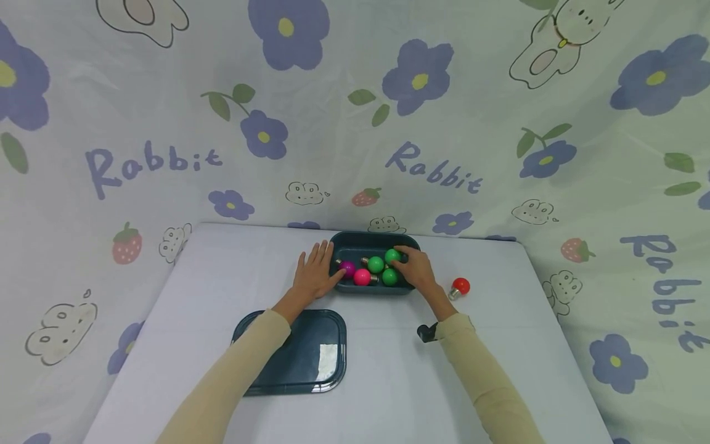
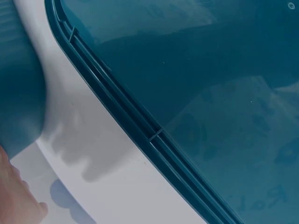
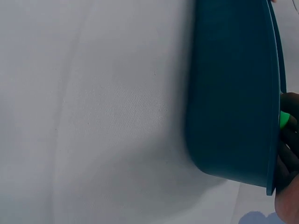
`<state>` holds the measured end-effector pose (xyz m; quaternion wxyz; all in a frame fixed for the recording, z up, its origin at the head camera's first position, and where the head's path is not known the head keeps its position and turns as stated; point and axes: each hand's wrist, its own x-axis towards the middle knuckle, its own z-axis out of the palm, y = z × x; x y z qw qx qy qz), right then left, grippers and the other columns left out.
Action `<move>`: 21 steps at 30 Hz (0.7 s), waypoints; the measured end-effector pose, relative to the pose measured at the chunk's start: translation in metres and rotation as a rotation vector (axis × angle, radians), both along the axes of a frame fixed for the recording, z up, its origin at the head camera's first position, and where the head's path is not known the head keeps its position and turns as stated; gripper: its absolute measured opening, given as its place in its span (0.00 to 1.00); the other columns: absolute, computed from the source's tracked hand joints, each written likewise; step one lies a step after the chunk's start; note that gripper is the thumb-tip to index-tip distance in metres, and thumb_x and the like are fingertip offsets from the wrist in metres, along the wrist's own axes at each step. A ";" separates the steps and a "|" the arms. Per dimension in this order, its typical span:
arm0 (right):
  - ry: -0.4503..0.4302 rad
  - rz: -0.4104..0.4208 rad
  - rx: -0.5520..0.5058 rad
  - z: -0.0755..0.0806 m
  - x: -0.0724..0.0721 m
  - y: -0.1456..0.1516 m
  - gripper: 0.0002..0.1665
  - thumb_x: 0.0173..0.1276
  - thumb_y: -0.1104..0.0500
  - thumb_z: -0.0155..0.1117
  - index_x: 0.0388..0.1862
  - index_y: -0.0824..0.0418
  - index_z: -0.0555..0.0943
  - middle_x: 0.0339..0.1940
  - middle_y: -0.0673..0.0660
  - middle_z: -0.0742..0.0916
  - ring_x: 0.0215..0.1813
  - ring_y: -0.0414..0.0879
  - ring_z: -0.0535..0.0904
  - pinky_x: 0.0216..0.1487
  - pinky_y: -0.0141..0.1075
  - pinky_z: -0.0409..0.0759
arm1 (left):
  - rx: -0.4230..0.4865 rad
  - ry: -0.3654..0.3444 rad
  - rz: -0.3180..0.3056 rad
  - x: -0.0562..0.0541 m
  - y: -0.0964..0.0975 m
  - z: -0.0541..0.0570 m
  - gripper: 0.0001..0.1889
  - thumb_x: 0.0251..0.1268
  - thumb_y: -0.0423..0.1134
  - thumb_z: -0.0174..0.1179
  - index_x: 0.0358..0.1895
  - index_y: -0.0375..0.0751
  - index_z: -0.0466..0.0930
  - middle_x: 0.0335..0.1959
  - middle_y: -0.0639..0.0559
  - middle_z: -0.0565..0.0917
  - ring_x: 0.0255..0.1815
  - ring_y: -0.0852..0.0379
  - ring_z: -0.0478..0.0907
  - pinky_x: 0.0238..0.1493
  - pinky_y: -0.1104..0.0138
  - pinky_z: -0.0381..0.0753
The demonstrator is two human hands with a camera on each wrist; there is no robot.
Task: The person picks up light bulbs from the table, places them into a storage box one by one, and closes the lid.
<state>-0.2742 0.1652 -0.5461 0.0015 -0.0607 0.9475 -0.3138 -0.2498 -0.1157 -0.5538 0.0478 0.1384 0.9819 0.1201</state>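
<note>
A dark teal bin (image 1: 346, 239) stands near the back edge of the table with several bulbs inside. My right hand (image 1: 415, 269) reaches over its right side and pinches a green bulb (image 1: 392, 256). Below that bulb lie two more green bulbs, one left (image 1: 376, 265) and one lower (image 1: 390, 277). A pink bulb (image 1: 362, 277) and a purple bulb (image 1: 347, 269) sit toward the left end. My left hand (image 1: 314, 275) rests against the bin's left side, fingers straight, thumb over the rim. In the right wrist view the bin's wall (image 3: 233, 93) hides most of the held bulb.
A red bulb (image 1: 461, 285) lies on the white table to the right of the bin. In front of the bin lies a teal lid (image 1: 302, 354), partly under my left forearm. A black wrist strap piece (image 1: 426, 333) shows at my right cuff. Patterned cloth hangs behind.
</note>
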 end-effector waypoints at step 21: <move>-0.042 0.000 0.012 0.007 -0.014 -0.006 0.27 0.68 0.55 0.70 0.63 0.64 0.80 0.61 0.65 0.82 0.63 0.62 0.76 0.63 0.54 0.73 | 0.000 -0.001 0.003 -0.001 0.001 -0.001 0.46 0.73 0.65 0.43 0.81 0.35 0.41 0.81 0.39 0.46 0.80 0.41 0.42 0.74 0.41 0.42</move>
